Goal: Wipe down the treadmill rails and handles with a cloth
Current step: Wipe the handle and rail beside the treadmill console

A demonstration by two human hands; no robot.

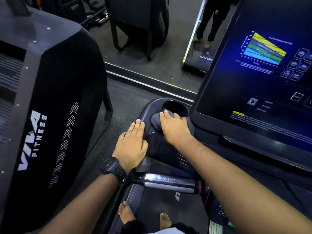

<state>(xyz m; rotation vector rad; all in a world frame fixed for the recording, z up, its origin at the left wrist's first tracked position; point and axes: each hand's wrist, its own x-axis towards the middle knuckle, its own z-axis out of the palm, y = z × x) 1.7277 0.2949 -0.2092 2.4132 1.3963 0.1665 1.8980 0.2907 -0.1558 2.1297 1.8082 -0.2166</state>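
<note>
A neighbouring machine (50, 115) marked "FITNESS" fills the frame from 8 to 11 o'clock, while the treadmill's lit touchscreen (261, 73) glows at 2 o'clock. Between them, just below centre, the console wing (148, 107) takes the cleaning. The chrome handle (168, 182) lies across at 6 o'clock, seemingly not yet reached, above the person's bare feet (125, 212) on the deck. The right hand (175, 125) lies palm-down with fingers spread, pressing a bunched dark cloth (156, 120) against the wing at the lip of the cup recess (175, 105). The left hand (131, 142), flat and holding nothing, braces on the wing's outer edge at 7 o'clock, a black watch (113, 167) on its wrist.

The risks lie close by. The cloth touches the screen's lower corner, so a wider stroke towards 3 o'clock could brush the live panel and trigger a control; with bare feet on the deck, a moving belt would be hazardous. Bunched as it is, the cloth may skip the recess floor. The watch could scuff the plastic if the bracing hand slides.
</note>
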